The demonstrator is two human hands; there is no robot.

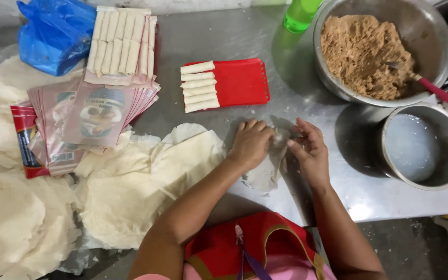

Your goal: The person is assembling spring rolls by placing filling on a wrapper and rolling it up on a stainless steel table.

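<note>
My left hand (251,142) and my right hand (311,150) both grip a thin pale wrapper (268,173) that lies on the metal table (265,36), and they curl its far edge together between them. Whether filling sits inside the fold is hidden by my fingers. Beyond my hands a red tray (242,82) carries several finished white rolls (198,86). A large steel bowl (434,31) at the far right holds brown filling (364,54) with a red-handled utensil (439,93) stuck in it.
A smaller steel pot (425,179) with whitish liquid stands to the right of my hands. Loose wrapper sheets (130,186) pile up at left. Printed pouches (97,116), more rolls (120,44) on them, a blue plastic bag (53,33) and a green bottle (299,14) lie further back.
</note>
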